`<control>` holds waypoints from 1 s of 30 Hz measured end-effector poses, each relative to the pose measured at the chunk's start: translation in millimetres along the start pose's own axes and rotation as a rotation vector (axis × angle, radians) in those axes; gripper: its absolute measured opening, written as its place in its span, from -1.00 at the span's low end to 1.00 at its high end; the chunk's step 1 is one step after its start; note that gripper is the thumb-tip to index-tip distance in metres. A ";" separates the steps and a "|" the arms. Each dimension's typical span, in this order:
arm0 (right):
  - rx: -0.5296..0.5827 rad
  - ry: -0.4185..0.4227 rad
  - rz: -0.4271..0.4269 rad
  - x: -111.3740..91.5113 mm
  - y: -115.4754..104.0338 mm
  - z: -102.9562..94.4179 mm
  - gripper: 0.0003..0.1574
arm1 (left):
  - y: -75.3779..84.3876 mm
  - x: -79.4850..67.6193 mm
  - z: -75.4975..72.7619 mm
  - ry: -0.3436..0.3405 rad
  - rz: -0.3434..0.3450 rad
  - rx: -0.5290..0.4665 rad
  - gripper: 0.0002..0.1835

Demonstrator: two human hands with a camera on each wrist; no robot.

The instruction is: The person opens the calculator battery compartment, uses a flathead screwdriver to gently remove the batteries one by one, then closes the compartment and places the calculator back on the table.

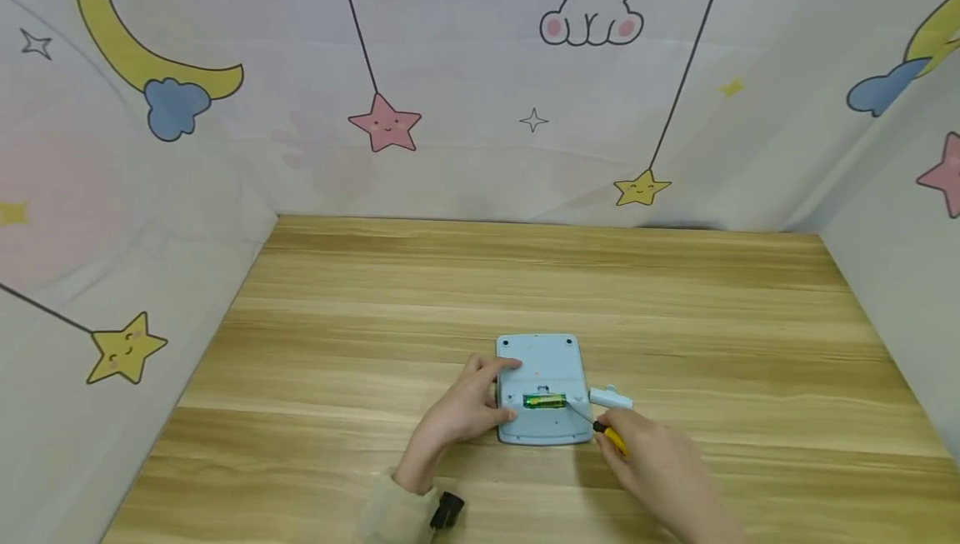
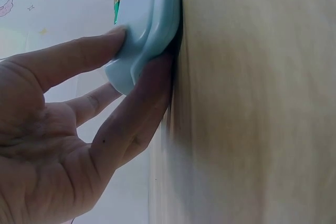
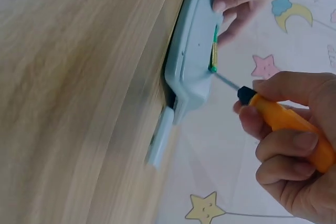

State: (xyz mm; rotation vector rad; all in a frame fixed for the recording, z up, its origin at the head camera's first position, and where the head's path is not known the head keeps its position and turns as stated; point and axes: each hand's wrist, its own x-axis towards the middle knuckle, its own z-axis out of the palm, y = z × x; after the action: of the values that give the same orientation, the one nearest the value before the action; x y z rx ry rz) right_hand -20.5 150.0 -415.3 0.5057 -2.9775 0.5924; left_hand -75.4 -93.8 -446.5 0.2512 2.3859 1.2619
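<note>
- While the left hand (image 1: 467,405) grips the edge of a light-blue device (image 1: 542,361) at its 9 o'clock, the right hand (image 1: 660,456) holds a screwdriver (image 1: 615,441) from its 4 o'clock; the hands are apart.
- At 5 o'clock from the head view's middle, the device lies on the wooden table (image 1: 375,319).
- The screwdriver's tip is at the 3 o'clock end of a green battery (image 1: 545,401) in the device's slot.
- Just beside the device, at 3 o'clock, lies a small light-blue cover (image 1: 611,398).

Printed cloth (image 1: 465,182) borders the wooden table (image 1: 360,294) on 3 sides.
</note>
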 end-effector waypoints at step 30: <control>0.332 0.033 -0.110 8.8 53.9 14.4 -0.75 | -0.8 0.0 0.1 0.009 0.020 0.022 -0.34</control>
State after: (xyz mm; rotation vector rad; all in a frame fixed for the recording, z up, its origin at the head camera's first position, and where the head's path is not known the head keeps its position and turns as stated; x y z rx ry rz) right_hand -46.5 188.8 -447.0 0.6672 -2.8067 1.0793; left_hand -75.3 -94.2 -447.2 0.2775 2.4113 1.2490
